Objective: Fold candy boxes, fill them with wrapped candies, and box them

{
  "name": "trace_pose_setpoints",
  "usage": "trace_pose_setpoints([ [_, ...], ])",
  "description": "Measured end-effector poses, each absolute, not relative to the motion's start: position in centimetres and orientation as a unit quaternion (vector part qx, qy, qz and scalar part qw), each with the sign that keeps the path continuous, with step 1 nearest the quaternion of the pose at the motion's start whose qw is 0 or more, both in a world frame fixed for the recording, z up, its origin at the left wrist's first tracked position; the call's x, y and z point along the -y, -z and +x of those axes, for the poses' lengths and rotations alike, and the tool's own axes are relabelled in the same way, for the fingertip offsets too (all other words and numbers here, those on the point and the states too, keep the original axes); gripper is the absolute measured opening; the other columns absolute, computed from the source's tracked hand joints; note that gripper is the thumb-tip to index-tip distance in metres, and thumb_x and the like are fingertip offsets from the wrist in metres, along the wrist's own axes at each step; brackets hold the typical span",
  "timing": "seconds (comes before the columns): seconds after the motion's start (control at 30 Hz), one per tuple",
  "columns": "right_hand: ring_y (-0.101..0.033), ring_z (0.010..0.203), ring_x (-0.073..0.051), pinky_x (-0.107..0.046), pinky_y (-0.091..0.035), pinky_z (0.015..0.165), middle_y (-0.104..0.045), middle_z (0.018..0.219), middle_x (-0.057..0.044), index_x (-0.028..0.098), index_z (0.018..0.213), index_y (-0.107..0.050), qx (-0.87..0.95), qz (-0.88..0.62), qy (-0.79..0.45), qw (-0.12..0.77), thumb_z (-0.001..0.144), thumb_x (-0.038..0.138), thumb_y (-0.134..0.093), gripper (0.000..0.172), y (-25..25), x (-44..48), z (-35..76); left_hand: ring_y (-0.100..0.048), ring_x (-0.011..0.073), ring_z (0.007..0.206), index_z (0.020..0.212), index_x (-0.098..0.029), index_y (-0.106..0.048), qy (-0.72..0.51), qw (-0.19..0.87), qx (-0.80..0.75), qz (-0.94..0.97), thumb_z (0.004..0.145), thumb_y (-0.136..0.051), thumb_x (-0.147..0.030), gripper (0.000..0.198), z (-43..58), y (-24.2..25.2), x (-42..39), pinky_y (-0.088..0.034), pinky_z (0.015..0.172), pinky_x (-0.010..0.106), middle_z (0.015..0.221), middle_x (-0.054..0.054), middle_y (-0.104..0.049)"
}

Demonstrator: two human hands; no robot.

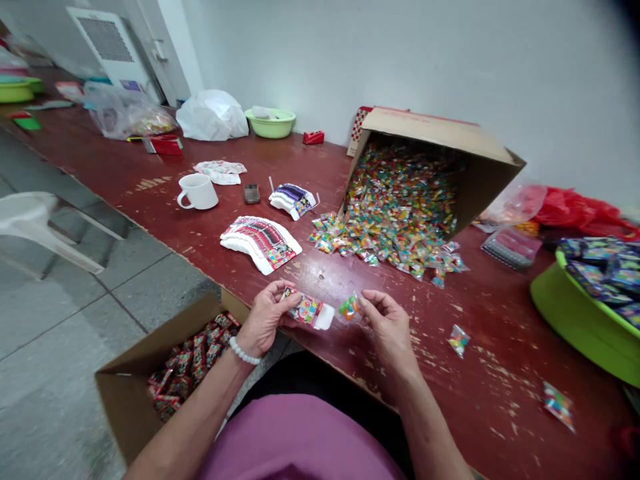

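My left hand holds a small printed candy box over the table's front edge, its white end flap open toward the right. Between the thumb and fingers of my right hand is a clear candy packet with green and orange sweets, just right of the box's open end and apart from it. Beyond my hands lies a fanned stack of flat red candy boxes. A heap of candy packets spills from a tipped cardboard carton at the back right.
Below the table at left, a cardboard carton holds filled red boxes. A white mug and purple flat boxes stand farther back. Two loose packets lie right of my right hand, near a green basin. A white plastic stool is at left.
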State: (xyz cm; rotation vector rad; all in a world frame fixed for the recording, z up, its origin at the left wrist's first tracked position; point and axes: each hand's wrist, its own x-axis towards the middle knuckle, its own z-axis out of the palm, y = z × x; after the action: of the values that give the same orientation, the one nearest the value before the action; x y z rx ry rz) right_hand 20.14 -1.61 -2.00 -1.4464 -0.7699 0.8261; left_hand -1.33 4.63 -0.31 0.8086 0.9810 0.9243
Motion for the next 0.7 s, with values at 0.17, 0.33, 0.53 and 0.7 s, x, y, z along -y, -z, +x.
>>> trace_pose_setpoints([
  [0.17, -0.059, 0.066, -0.014, -0.025, -0.048, 0.060, -0.067, 0.077, -0.001, 0.017, 0.088, -0.068, 0.332, -0.610, -0.333, 0.637, 0.075, 0.041, -0.073, 0.028, 1.0, 2.7, 17.4, -0.065, 0.0150, 0.062, 0.087, -0.019, -0.051, -0.381, 0.766, -0.407, 0.319, 0.065, -0.084, -0.024, 0.041, -1.4, 1.0, -3.1, -0.058, 0.049, 0.028, 0.074, -0.002, -0.064],
  [0.33, -0.061, 0.071, -0.017, -0.029, -0.049, 0.067, -0.068, 0.080, -0.003, 0.018, 0.091, -0.068, 0.423, -0.626, -0.208, 0.621, 0.083, 0.035, -0.064, 0.019, 0.9, 3.1, 17.1, -0.069, 0.0180, 0.076, 0.096, -0.017, -0.056, -0.297, 0.860, -0.320, 0.264, 0.066, -0.082, -0.012, 0.040, -1.2, 1.3, -0.9, -0.059, 0.064, 0.032, 0.093, 0.005, -0.069],
  [0.53, -0.060, 0.071, -0.016, -0.028, -0.048, 0.067, -0.065, 0.081, -0.002, 0.020, 0.091, -0.067, 0.517, -0.634, -0.063, 0.572, 0.087, 0.023, -0.059, 0.009, -0.1, 3.4, 17.5, -0.070, 0.0196, 0.071, 0.108, -0.012, -0.063, -0.173, 0.912, -0.206, 0.311, 0.065, -0.081, -0.016, 0.047, 0.2, 0.8, 0.8, -0.055, 0.062, 0.027, 0.089, 0.009, -0.069],
  [0.7, -0.061, 0.070, -0.015, -0.028, -0.049, 0.065, -0.067, 0.083, -0.002, 0.021, 0.093, -0.065, 0.526, -0.629, -0.061, 0.569, 0.089, 0.024, -0.059, 0.008, -0.6, 3.8, 18.1, -0.070, 0.0202, 0.074, 0.109, -0.016, -0.057, -0.194, 0.869, -0.242, 0.384, 0.069, -0.076, -0.019, 0.044, 0.4, 0.0, 0.4, -0.052, 0.060, 0.025, 0.092, 0.007, -0.066],
])
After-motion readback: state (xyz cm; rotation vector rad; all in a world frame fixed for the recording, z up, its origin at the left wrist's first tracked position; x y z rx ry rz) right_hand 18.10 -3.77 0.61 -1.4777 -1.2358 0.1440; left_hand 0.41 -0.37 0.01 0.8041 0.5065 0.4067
